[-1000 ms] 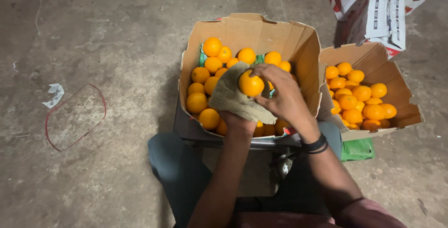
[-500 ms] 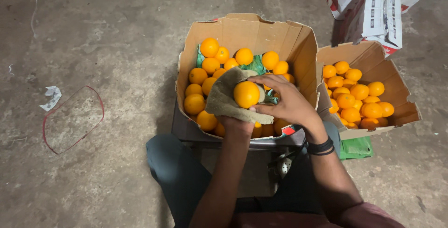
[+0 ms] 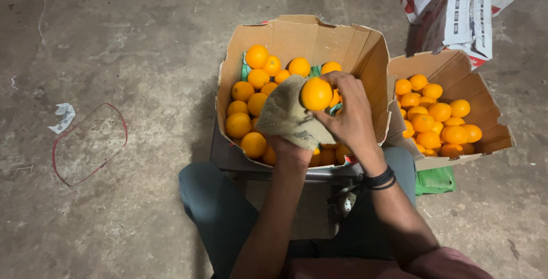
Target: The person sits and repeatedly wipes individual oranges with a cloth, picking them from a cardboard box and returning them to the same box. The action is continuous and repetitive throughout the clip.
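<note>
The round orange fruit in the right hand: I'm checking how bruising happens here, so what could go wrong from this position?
1. The right hand pinches the round orange fruit by its fingertips against the beige cloth draped over the left hand; it might slip and fall onto the fruit below.
2. The open brown cardboard box looks perched on a raised support by the knees; a nudge could tip it.

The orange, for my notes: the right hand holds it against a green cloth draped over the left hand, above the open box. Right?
Not quite: in the head view the cloth is beige, not green. The right hand does hold the orange against it, over the left hand, above the box.
</note>
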